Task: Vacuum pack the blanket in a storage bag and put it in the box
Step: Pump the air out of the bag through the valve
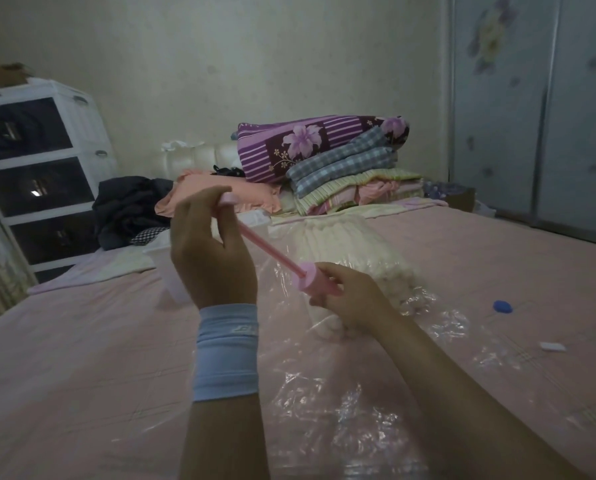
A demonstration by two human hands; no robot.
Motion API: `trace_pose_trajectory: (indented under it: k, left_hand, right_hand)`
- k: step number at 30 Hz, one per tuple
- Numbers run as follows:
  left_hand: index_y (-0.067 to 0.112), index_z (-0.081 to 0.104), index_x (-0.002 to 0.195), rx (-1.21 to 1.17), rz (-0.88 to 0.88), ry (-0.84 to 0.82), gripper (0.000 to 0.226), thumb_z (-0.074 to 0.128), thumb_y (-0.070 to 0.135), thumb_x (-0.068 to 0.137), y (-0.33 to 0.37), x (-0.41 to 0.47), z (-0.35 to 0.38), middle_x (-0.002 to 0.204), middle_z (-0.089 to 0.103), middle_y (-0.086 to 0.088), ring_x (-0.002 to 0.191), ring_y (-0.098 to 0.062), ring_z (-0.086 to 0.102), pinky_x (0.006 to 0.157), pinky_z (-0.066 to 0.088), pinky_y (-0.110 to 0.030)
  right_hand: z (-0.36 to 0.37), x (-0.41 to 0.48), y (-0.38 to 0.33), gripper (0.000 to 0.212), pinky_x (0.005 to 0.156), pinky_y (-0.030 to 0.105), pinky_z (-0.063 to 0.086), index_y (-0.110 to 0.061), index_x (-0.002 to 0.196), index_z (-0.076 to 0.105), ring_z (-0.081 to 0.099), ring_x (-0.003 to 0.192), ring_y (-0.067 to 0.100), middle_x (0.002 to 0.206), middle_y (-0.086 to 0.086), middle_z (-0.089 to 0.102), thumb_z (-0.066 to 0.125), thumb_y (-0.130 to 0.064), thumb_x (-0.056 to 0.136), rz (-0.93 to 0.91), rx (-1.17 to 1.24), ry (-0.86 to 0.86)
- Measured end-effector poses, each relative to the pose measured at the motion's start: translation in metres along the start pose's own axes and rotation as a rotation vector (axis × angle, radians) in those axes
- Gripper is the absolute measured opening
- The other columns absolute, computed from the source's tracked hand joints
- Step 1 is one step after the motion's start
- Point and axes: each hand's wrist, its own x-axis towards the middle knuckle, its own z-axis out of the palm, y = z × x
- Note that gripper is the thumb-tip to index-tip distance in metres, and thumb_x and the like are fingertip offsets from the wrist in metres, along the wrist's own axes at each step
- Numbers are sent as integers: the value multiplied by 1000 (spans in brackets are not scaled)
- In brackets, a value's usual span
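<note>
Head view: my left hand (213, 258) grips the handle of the pump (315, 279), my right hand (353, 301) its barrel; the blanket (352, 242), inside the bag (324, 393), lies just beyond my right hand.

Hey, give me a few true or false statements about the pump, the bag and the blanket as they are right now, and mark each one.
1. The left hand grips the handle end of the pink pump. True.
2. The pump's rod is pushed fully in. False: it is drawn out and spans the gap between the two hands.
3. The cream blanket lies inside the clear storage bag. True.
4. The right hand rests flat on the bed. False: its fingers curl round the pump's barrel, over the bag.
5. A blue cap lies on the bed, apart from both hands. True.
</note>
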Motion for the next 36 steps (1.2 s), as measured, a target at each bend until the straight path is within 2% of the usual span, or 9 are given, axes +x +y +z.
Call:
trace_pose_trajectory:
  k: [3,8,10,16,19,24,31,34,36]
  left_hand:
    - [6,66,104,-10,0,-86,15,54,11,98,-4,-26,13,101,65,-5,96,-17,61,86,52,-31]
    - [19,71,97,-59,-196,-642,16,62,9,89,-17,-77,27,97,65,5,89,-16,62,82,51,-30]
    - [17,71,98,-31,-146,-581,13,62,11,90,-13,-65,23,95,67,3,86,-15,62,82,54,-36]
    - [8,67,105,11,-9,24,18,54,19,99,3,-4,-3,100,66,-2,93,-18,63,81,55,-35]
    - [7,66,105,-22,-28,-56,15,54,10,97,-1,-32,11,104,66,-5,98,-18,61,86,54,-37]
    - [18,72,99,-63,-217,-602,16,63,10,89,-14,-81,27,97,66,4,85,-12,59,81,53,-41]
    - [6,68,102,-3,16,18,17,55,16,98,11,-6,0,96,66,-2,88,-15,62,79,53,-27]
    - [6,67,104,-15,23,-14,16,54,13,98,4,-18,6,100,66,-5,95,-17,62,85,52,-30]
    - [10,67,103,-36,-30,-202,14,56,8,95,-2,-46,17,100,65,-3,93,-16,61,84,54,-33]
  right_hand:
    - [1,-1,1,55,89,31,53,-39,123,67,64,96,6,102,-21,68,88,-27,74,19,50,8]
    - [2,-2,-1,53,90,37,53,-35,122,69,64,98,13,108,-11,69,87,-23,74,-6,75,37]
    - [3,-1,0,53,91,39,53,-37,121,68,63,99,15,109,-8,67,87,-24,74,-24,72,60]
    - [3,-2,3,53,93,38,52,-41,121,66,62,102,12,114,-10,65,87,-28,74,-12,78,17]
    - [6,-2,4,54,93,41,53,-41,121,66,63,101,13,114,-11,66,88,-28,73,-6,81,24]
    - [5,-1,4,56,89,43,55,-49,117,61,65,97,12,111,-13,67,87,-28,72,-23,79,48]
    - [1,-2,6,52,90,40,55,-59,109,62,64,99,7,111,-16,66,86,-31,72,-1,102,24]
    - [4,-2,5,50,89,43,57,-57,108,63,65,99,9,111,-15,67,86,-33,71,4,115,20]
    - [5,-1,4,52,88,44,57,-51,116,63,65,98,10,111,-15,67,85,-34,72,-2,109,28]
